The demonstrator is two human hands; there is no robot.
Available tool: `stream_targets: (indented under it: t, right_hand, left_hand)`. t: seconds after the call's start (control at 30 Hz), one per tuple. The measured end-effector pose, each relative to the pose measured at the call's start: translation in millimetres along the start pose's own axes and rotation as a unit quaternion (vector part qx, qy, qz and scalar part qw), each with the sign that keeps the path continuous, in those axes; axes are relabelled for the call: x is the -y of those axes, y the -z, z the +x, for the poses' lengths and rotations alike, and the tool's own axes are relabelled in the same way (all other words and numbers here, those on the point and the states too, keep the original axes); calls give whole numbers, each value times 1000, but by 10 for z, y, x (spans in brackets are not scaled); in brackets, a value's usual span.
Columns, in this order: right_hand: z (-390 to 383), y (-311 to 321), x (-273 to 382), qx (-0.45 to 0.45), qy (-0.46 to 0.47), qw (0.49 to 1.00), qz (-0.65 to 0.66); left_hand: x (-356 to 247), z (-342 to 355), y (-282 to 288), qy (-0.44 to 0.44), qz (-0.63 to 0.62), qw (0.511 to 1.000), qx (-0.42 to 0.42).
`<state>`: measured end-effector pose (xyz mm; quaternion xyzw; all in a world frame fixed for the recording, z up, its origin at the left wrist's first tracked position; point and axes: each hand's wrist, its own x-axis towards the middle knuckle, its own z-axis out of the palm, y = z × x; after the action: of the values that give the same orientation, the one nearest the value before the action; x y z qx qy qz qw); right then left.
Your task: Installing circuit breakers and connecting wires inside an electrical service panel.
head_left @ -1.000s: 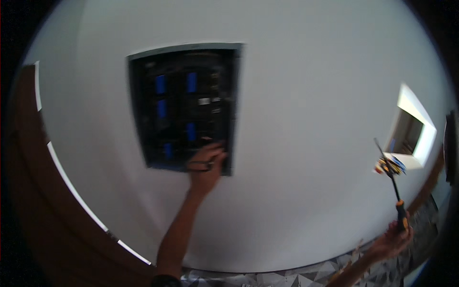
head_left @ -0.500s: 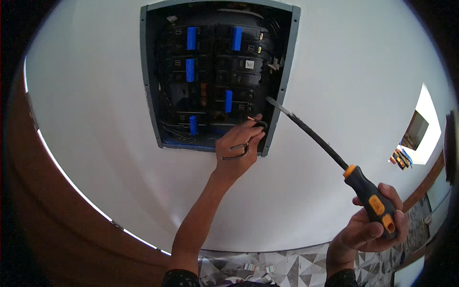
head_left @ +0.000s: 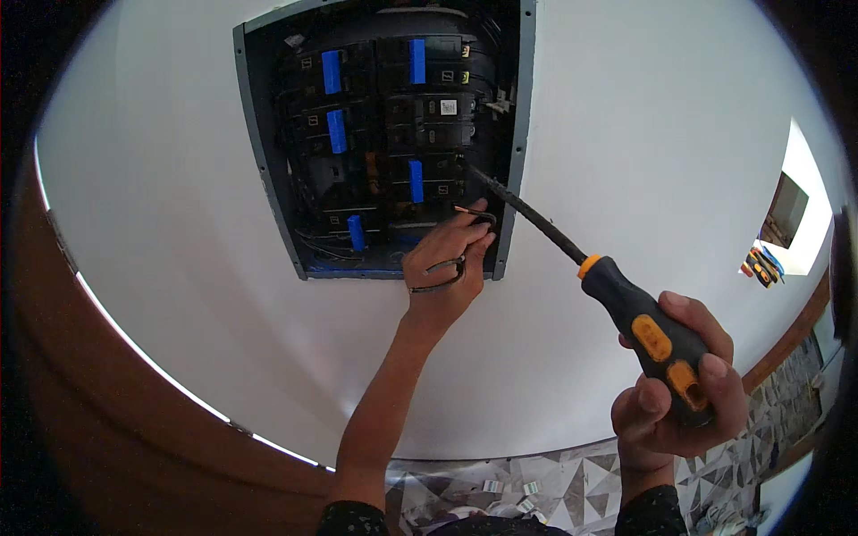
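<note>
Well, the right hand (head_left: pixel 720 393) grips a screwdriver (head_left: pixel 593 266) angled up-left — the left hand (head_left: pixel 444 267), raised, holds a black wire (head_left: pixel 483 215).

No words or numbers can be read. Several black breakers (head_left: pixel 402 109) in the upper middle of the frame bear small pale square marks (head_left: pixel 447 76), and one near the top centre carries a white square label (head_left: pixel 449 107), its print too small to make out.
</note>
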<state>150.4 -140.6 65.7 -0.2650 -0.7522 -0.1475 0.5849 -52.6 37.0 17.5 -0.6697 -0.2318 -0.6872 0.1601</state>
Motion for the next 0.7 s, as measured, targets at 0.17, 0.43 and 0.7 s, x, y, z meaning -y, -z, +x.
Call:
stream_targets:
  t: [0.17,0.43,0.7]
  right_hand:
    - [41,-33,69,6,2,995,104]
    - [201,-47,184,28,80,996,34]
    - [503,-57,438,107,187,967,-134]
  left_hand:
    - [-16,13,10,-10,11,1000,4]
    - [-46,4,27,-2,16,1000,5]
    - [55,-71,-58,21,1,1000,-11]
